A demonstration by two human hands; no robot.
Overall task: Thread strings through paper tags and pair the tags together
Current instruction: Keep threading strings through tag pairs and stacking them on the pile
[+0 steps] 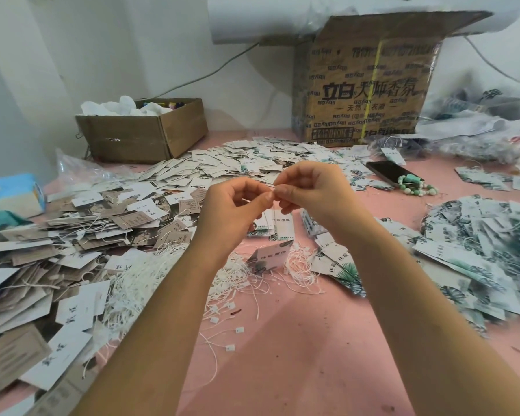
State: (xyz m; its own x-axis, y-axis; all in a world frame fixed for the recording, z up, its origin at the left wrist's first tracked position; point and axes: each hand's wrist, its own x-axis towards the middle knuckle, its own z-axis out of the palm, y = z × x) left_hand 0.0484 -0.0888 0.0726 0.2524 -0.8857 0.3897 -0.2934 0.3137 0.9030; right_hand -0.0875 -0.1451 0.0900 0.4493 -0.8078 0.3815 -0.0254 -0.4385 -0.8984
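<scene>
Bare left hand [237, 202] and right hand [309, 190] pinch string [273, 187] before 立白 box [367, 121].

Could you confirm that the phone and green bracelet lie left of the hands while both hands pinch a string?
Not quite: the head view shows the phone and green bracelet right of the hands. The left hand and right hand do pinch a string together.

Left hand [233, 205] and right hand [312, 190], both bare, on bare forearms unclothed as far as visible, nails short
</scene>
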